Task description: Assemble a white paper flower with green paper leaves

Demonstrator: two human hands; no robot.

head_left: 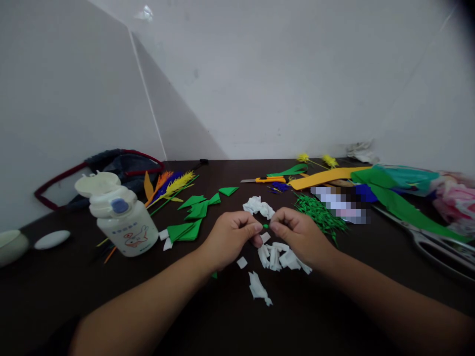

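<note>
A tiny twisted piece of green paper (265, 226) shows between my two hands over the middle of the dark table. My left hand (235, 231) pinches it from the left with thumb and forefinger. From the right, my right hand (293, 231) closes thumb and fingertips at its other end; the tips there are partly hidden. Crumpled white paper (259, 205) lies just behind the fingers. Several white paper strips (274, 258) lie below them, with a small white square (242, 262) and a torn white piece (258, 287) nearer me.
Left stand a white bottle (128, 227) with its lid up and folded green paper pieces (185, 230). Behind are a yellow utility knife (270, 180) and an orange-yellow strip (326, 176). To the right lie a pile of twisted green pieces (319, 212) and large scissors (434, 242).
</note>
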